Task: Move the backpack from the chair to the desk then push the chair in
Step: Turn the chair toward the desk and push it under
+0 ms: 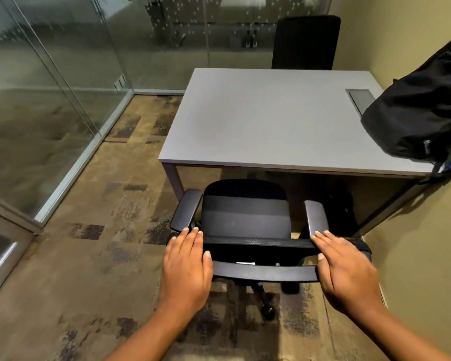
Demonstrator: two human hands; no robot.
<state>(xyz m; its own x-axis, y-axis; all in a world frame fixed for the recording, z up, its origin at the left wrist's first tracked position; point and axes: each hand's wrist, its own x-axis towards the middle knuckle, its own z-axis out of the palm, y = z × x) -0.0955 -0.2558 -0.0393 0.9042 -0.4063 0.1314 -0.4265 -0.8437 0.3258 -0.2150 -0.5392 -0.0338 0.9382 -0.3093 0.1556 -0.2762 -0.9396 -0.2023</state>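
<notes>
A black backpack (425, 110) stands on the grey desk (258, 118) at its right end, leaning against the wall, with a strap hanging over the desk's front corner. A black office chair (245, 212) with two armrests faces the desk, its seat just short of the desk's front edge and bare. My left hand (186, 264) lies on the left end of the chair's backrest top, fingers over it and thumb behind. My right hand (346, 267) rests the same way on the right end.
A second black chair (306, 43) stands at the desk's far side. Glass walls (50, 100) close off the left and the back; a yellow wall (427, 243) runs along the right. A dark bag (336, 204) sits under the desk. Patterned carpet lies to the left.
</notes>
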